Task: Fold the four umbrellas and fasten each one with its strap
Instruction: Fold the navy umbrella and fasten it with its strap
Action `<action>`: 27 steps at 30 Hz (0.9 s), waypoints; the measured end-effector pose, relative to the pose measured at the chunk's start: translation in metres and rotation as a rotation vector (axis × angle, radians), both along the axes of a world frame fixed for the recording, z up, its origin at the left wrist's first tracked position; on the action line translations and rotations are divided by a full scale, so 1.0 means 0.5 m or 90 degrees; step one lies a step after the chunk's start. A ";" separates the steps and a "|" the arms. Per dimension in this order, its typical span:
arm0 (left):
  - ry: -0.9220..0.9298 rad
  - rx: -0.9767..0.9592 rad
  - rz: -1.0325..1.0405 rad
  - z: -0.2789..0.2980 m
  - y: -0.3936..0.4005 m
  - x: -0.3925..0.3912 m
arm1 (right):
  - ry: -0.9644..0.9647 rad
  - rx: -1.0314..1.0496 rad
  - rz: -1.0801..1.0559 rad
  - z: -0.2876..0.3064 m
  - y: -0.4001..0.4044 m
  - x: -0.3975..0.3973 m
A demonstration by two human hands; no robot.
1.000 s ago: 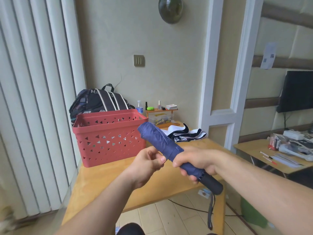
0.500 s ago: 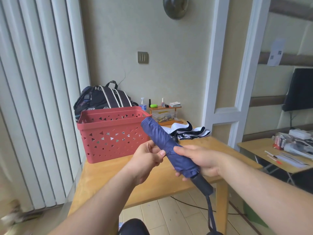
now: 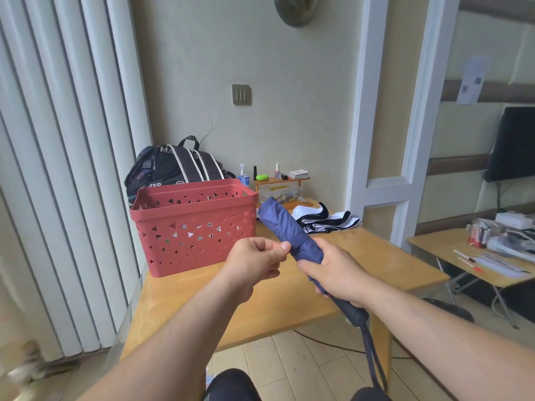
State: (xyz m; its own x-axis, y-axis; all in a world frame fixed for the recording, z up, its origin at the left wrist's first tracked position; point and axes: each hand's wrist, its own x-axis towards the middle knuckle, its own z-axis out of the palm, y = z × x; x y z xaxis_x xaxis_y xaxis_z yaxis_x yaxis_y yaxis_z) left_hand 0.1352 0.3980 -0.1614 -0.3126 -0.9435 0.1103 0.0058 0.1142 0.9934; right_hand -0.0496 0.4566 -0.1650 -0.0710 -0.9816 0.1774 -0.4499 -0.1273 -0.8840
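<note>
Hands are both busy with the dark blue folded cloth umbrella (image 3: 289, 233), which is held in the air over the wooden table (image 3: 390, 261). It slants up and away from its black handle. The right hand (image 3: 335, 270) is wrapped round its lower part. The left hand (image 3: 257, 259) is pinched at its side, maybe on the strap.

right hand (image 3: 335, 273) covers the blue umbrella (image 3: 285, 227) middle, so can't see its strap; wrist loop (image 3: 375, 363) cut off at the bottom edge
</note>
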 end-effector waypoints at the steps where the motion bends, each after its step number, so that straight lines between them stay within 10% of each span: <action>1: 0.035 0.012 -0.037 0.007 0.004 -0.003 | 0.003 0.007 -0.006 -0.003 -0.001 -0.001; 27: 0.043 0.002 0.045 0.010 0.005 -0.029 | -0.160 0.057 0.057 0.007 0.008 0.007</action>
